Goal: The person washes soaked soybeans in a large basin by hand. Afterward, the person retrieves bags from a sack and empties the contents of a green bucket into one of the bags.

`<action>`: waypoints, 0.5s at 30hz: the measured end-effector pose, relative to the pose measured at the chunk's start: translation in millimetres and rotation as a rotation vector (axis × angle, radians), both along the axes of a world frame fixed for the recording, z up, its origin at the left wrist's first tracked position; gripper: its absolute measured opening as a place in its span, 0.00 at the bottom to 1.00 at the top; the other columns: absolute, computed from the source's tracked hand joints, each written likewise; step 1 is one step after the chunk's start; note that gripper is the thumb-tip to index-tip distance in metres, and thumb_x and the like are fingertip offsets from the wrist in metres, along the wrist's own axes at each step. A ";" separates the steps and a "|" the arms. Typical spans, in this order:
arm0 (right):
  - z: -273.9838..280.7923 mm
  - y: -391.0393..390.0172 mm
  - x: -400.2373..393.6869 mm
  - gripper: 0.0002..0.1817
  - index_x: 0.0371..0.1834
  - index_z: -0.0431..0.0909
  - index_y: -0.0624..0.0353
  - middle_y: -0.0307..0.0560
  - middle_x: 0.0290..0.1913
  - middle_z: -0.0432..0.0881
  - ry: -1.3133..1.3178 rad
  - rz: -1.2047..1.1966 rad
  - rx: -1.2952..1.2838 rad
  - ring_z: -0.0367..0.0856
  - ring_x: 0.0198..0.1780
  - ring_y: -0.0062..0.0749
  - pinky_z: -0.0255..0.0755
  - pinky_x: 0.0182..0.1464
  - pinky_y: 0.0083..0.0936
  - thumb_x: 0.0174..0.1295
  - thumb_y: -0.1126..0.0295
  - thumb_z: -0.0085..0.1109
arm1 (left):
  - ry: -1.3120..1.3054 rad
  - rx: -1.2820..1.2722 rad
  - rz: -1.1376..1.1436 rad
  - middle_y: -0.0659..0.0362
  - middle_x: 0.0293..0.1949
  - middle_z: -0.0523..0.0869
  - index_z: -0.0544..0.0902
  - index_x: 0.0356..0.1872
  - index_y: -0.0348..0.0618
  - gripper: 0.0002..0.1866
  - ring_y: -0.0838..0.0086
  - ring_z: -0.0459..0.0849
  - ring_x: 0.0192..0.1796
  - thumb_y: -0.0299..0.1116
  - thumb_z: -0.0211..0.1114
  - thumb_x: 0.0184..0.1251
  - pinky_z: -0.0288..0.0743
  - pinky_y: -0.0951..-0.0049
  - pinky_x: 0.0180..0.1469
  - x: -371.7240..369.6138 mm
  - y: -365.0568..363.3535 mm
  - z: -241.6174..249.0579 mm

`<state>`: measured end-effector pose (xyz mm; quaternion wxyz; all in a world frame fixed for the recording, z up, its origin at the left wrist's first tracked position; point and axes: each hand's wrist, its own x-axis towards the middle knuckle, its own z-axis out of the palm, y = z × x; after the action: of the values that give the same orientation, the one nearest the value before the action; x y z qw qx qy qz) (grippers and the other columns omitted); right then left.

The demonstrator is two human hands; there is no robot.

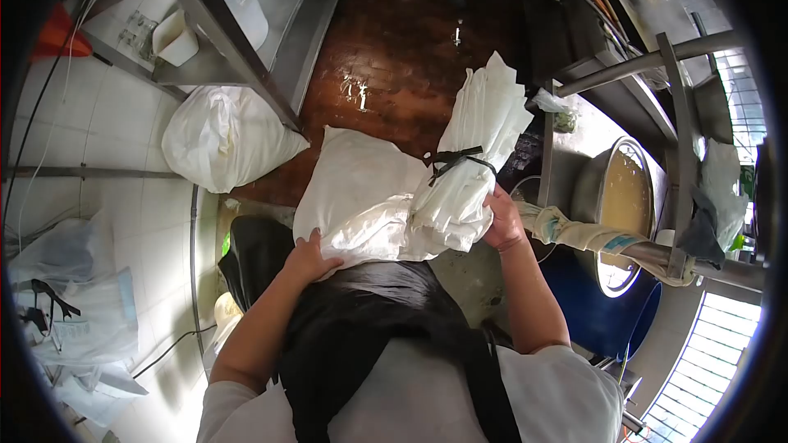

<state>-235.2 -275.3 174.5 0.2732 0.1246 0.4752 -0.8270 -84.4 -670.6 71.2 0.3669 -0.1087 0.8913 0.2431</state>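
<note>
A full white sack (361, 189) lies across the front of my black apron. Its pleated neck (484, 123) is gathered and bound with a black tie (458, 162), and the loose top fans out away from me. My left hand (313, 259) holds the near left edge of the sack, thumb and fingers on the cloth. My right hand (502, 220) is closed around the right side of the gathered neck, below the tie. Some of its fingers are hidden behind the cloth.
Another white sack (230, 135) stands at left by a metal table leg. White containers (175, 38) sit on the lower shelf. At right are a metal pot (628, 189) with pale contents, a cloth-draped rail (574, 228) and a blue drum (603, 316). The brown floor (386, 57) looks wet.
</note>
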 end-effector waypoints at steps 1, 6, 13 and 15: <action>-3.8 -1.9 2.3 0.31 0.76 0.68 0.64 0.54 0.67 0.81 -0.022 0.003 0.002 0.84 0.65 0.44 0.78 0.70 0.43 0.69 0.74 0.59 | -0.012 -0.005 0.008 0.27 0.58 0.82 0.63 0.80 0.36 0.57 0.35 0.83 0.63 0.67 0.73 0.60 0.78 0.50 0.66 -0.5 -5.5 -7.3; -19.7 -7.1 8.7 0.31 0.77 0.67 0.64 0.53 0.69 0.80 0.004 -0.057 0.062 0.82 0.67 0.44 0.76 0.72 0.42 0.70 0.73 0.59 | 0.134 0.309 0.297 0.32 0.57 0.86 0.81 0.64 0.31 0.36 0.40 0.85 0.62 0.59 0.61 0.76 0.78 0.52 0.65 -34.7 -20.1 -10.2; -12.2 -21.8 -22.7 0.25 0.74 0.72 0.62 0.48 0.65 0.83 0.046 -0.140 0.235 0.83 0.65 0.38 0.77 0.67 0.36 0.77 0.67 0.57 | 0.130 0.269 0.250 0.32 0.58 0.85 0.81 0.63 0.28 0.39 0.39 0.83 0.64 0.62 0.57 0.77 0.76 0.52 0.68 -44.6 -18.9 -6.8; -24.5 -27.0 -37.3 0.22 0.71 0.74 0.60 0.45 0.62 0.85 -0.044 -0.135 0.340 0.87 0.59 0.35 0.83 0.59 0.33 0.77 0.66 0.58 | 0.075 0.264 0.239 0.32 0.59 0.85 0.82 0.62 0.28 0.39 0.39 0.83 0.63 0.62 0.56 0.77 0.76 0.51 0.68 -30.2 -23.4 -12.0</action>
<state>-272.4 -302.3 150.0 0.2024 0.2188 0.5925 -0.7484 -114.6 -694.0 59.2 0.3132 -0.1554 0.8454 0.4039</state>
